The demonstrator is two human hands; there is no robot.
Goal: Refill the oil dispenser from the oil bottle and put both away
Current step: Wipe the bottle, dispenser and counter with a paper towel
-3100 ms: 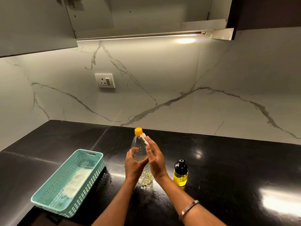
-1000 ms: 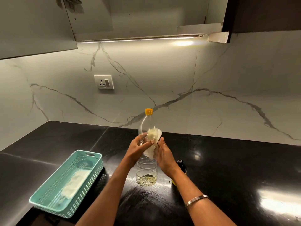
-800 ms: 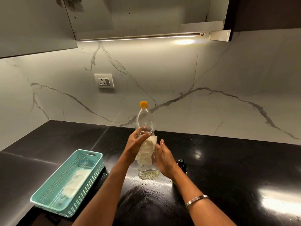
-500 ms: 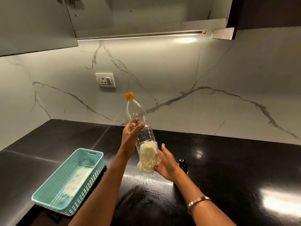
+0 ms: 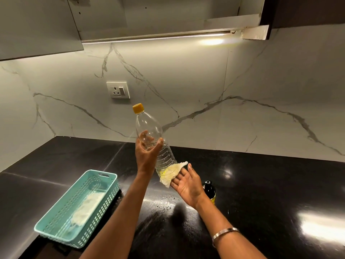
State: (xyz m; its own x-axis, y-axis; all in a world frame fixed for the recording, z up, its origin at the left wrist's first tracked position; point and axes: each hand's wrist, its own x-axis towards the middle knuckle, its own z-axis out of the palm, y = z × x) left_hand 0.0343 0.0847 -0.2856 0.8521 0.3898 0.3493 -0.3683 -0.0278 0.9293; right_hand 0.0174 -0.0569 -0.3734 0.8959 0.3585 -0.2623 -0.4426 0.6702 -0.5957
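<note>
The clear oil bottle (image 5: 149, 131) with an orange cap is lifted off the counter and tilted, its cap pointing up and left. My left hand (image 5: 146, 156) grips it around the upper body. A little yellow oil sits in its base. My right hand (image 5: 186, 182) lies palm up under the base and presses a white tissue (image 5: 170, 173) against it. The oil dispenser (image 5: 210, 191), yellow with a black top, stands on the black counter just behind my right wrist, partly hidden.
A teal plastic basket (image 5: 110, 180) with a white cloth inside sits on the counter at the left. A wall socket (image 5: 118, 90) is on the marble backsplash. An open overhead cabinet (image 5: 168, 15) hangs above. Oily smears mark the counter below the bottle.
The bottle went from standing on the counter to lifted and tilted left. The tissue in my right hand slid from the bottle's middle down to its base.
</note>
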